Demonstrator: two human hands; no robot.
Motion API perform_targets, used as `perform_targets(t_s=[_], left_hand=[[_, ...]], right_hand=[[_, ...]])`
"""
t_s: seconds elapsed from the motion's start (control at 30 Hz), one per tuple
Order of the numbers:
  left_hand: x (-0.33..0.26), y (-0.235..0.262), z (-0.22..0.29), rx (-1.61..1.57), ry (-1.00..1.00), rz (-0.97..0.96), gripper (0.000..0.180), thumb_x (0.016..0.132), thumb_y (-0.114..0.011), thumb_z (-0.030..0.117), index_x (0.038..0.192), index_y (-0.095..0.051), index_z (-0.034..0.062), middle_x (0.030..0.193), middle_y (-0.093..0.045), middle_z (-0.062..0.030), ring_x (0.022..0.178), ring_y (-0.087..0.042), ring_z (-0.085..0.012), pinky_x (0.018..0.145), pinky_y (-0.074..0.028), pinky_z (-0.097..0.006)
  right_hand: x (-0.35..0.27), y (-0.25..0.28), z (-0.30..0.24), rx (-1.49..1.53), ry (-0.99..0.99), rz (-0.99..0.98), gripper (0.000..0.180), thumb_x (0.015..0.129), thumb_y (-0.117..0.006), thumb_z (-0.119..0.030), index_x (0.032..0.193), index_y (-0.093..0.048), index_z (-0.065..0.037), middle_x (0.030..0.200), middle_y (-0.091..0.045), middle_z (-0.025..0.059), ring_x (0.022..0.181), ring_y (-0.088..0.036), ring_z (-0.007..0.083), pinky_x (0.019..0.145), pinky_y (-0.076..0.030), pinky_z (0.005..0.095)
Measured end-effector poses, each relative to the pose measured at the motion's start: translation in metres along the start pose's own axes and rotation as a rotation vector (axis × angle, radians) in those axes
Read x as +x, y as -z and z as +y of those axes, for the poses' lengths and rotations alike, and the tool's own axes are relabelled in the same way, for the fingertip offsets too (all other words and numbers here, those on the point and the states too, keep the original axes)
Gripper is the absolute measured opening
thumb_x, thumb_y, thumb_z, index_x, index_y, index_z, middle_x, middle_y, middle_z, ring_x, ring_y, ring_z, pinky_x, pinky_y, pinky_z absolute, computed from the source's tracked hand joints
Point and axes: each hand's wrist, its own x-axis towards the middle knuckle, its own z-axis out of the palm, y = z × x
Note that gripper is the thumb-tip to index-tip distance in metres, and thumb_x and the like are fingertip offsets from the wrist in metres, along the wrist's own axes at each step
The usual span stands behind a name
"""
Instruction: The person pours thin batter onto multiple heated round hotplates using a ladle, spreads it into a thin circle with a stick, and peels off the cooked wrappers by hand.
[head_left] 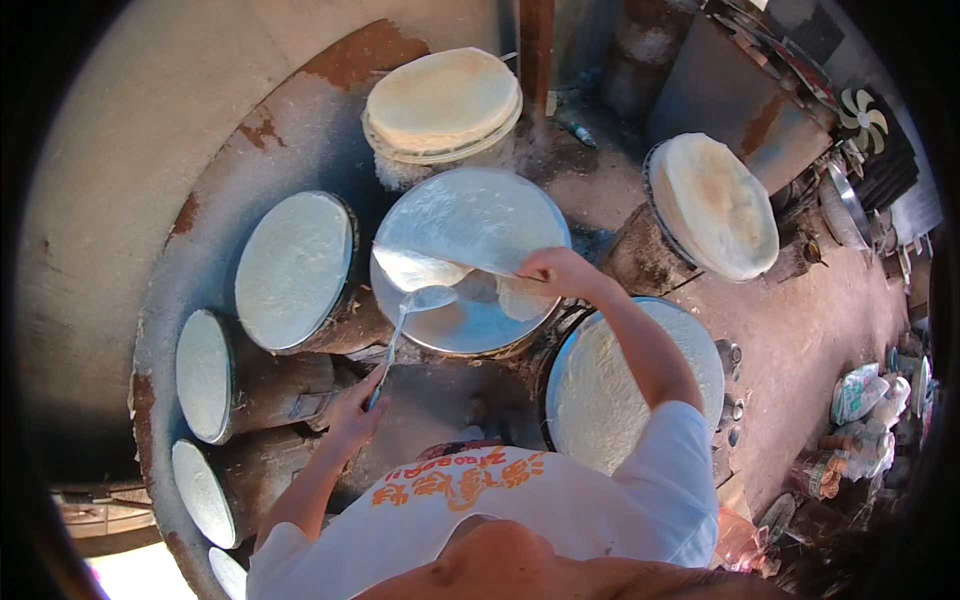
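Before me a round griddle [480, 345] carries a thin layer of pale batter [480, 205] over its far part, with bare bluish metal at the near side. My left hand [352, 415] is closed around the handle of a metal ladle [430, 298], whose bowl hangs low over the griddle's near left. Closed on a thin, dark-edged tool [498, 271], my right hand [560, 271] is over the griddle's right side. That tool reaches left along the batter's edge; its far end blends into the white, so I cannot make out its full shape.
More griddles coated with pale batter stand at the left [295, 270] and lower right [610, 390]. Browned flatbreads lie on the far [445, 100] and right [715, 205] ones. A curved wall [150, 130] bounds the left; a fan [863, 120] and plastic bags [870, 400] sit at the right.
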Motion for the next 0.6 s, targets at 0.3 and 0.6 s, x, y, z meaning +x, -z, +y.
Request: perform_targets(t_s=[0.3, 0.6], left_hand=[[0.023, -0.010, 0.005, -0.441, -0.098, 0.163, 0.054, 0.092, -0.050, 0.007, 0.143, -0.034, 0.0149, 0.056, -0.039, 0.0030, 0.039, -0.037, -0.0054, 0.036, -0.033, -0.023], [0.046, -0.003, 0.006, -1.757, -0.150, -0.376, 0.042, 0.100, -0.035, 0.015, 0.140, -0.036, 0.0271, 0.062, -0.036, 0.0011, 0.040, -0.036, -0.0061, 0.033, -0.031, -0.020]], right_hand=[[0.017, -0.039, 0.009, -0.012, 0.201, 0.157, 0.037, 0.063, -0.069, -0.004, 0.100, -0.068, -0.005, 0.094, -0.066, 0.0071, 0.081, -0.062, 0.0198, 0.069, -0.050, 0.0285], [-0.061, -0.043, -0.016, -0.131, 0.090, 0.332, 0.032, 0.064, -0.060, 0.004, 0.094, -0.067, -0.003, 0.094, -0.065, 0.0120, 0.089, -0.061, 0.0310, 0.078, -0.049, 0.0370]])
